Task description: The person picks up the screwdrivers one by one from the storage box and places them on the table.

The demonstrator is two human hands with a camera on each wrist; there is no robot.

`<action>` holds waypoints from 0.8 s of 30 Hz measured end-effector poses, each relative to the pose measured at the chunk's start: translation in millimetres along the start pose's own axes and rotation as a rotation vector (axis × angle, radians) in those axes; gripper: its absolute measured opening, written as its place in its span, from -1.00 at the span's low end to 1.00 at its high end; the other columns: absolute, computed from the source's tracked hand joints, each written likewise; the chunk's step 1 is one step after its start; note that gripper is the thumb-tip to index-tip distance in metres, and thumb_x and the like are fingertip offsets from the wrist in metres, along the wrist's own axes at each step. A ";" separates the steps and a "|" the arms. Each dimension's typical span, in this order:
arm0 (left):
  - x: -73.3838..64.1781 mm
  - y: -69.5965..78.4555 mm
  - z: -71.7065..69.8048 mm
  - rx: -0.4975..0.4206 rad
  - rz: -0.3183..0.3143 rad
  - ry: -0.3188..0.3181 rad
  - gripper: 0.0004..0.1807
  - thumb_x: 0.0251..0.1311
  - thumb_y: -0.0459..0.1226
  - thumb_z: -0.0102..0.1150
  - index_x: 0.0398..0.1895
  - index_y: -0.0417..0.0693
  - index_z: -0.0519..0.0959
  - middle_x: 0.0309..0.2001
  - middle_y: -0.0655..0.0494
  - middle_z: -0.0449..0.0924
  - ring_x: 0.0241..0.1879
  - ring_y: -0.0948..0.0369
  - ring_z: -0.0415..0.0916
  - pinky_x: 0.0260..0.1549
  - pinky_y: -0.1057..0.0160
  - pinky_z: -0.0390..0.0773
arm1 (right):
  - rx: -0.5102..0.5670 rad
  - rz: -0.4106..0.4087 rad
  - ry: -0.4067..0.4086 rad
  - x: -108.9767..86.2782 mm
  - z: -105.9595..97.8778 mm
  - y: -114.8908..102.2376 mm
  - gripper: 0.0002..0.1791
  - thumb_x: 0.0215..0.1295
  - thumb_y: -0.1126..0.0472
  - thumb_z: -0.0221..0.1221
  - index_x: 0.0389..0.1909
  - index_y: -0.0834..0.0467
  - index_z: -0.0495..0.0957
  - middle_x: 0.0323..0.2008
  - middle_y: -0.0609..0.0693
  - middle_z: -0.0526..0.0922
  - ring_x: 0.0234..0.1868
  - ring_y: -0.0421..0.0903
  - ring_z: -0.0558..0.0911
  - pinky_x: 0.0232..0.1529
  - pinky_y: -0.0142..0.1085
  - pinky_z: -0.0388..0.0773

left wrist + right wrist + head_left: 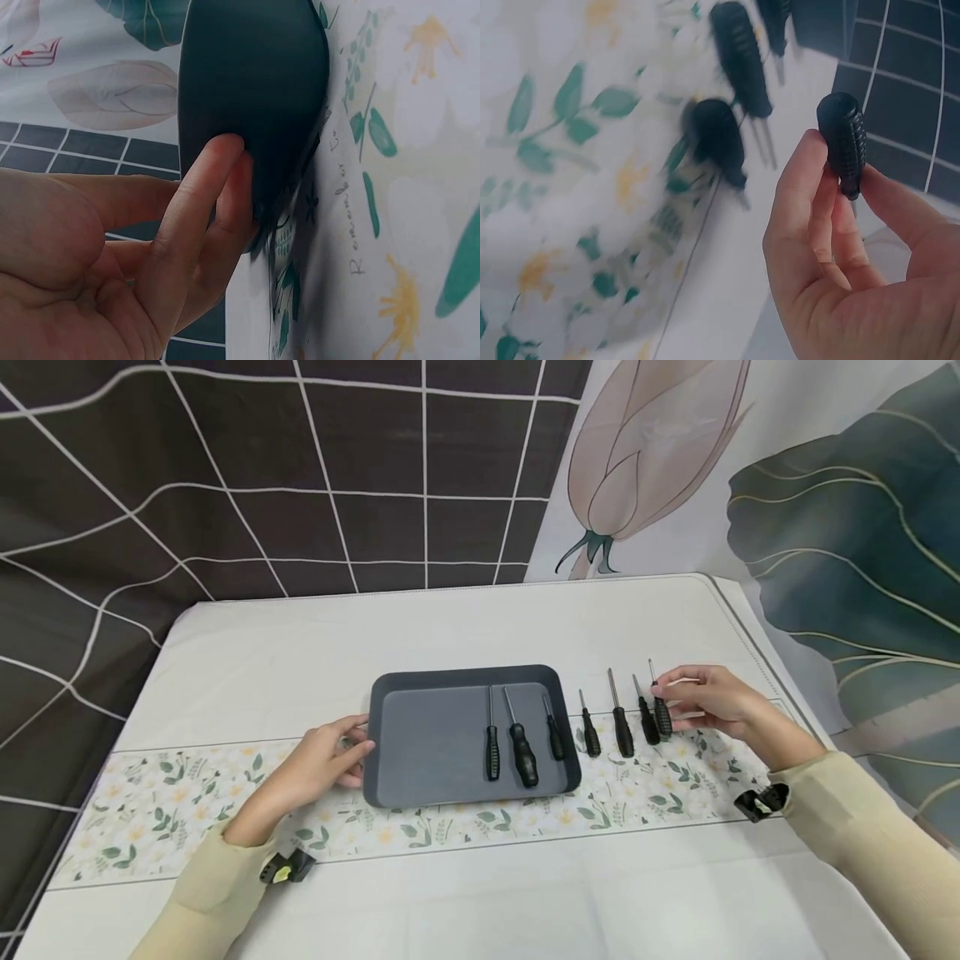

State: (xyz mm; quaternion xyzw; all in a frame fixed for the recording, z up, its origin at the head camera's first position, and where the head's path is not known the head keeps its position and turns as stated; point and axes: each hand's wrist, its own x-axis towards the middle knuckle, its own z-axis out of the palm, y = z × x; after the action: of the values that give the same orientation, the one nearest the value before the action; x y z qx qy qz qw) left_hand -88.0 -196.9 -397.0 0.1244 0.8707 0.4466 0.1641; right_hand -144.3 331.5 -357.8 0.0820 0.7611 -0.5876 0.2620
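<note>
R hand [705,700] pinches screwdriver [663,717] twd worktop [322,660] R edge; prob. light, stiff: hold ribbed handle [845,135]. L hand [318,764], fingers apart, touches tray [431,735].

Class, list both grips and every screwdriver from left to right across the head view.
Left grip → slim-handled screwdriver in the tray → thick-handled screwdriver → short screwdriver → first table screwdriver → second table screwdriver → third table screwdriver → held screwdriver → right grip
</note>
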 end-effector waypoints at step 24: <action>-1.7 3.1 0.7 0.003 0.007 0.006 -0.44 0.48 -0.35 0.03 0.41 -0.50 0.19 -0.02 -0.31 0.57 -0.49 0.20 0.65 -0.51 0.32 0.71 | -0.088 0.075 0.128 18.8 -25.1 26.5 -0.91 0.37 0.21 0.29 -0.35 -0.02 0.69 -0.49 -0.06 0.63 -0.49 -0.19 0.63 -0.36 -0.28 0.74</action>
State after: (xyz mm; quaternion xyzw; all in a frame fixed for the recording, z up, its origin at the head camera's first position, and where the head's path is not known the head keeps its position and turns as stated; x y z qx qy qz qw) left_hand -85.9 -195.3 -394.6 0.1264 0.8715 0.4460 0.1600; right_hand -156.4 359.4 -385.3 0.1363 0.7978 -0.5370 0.2380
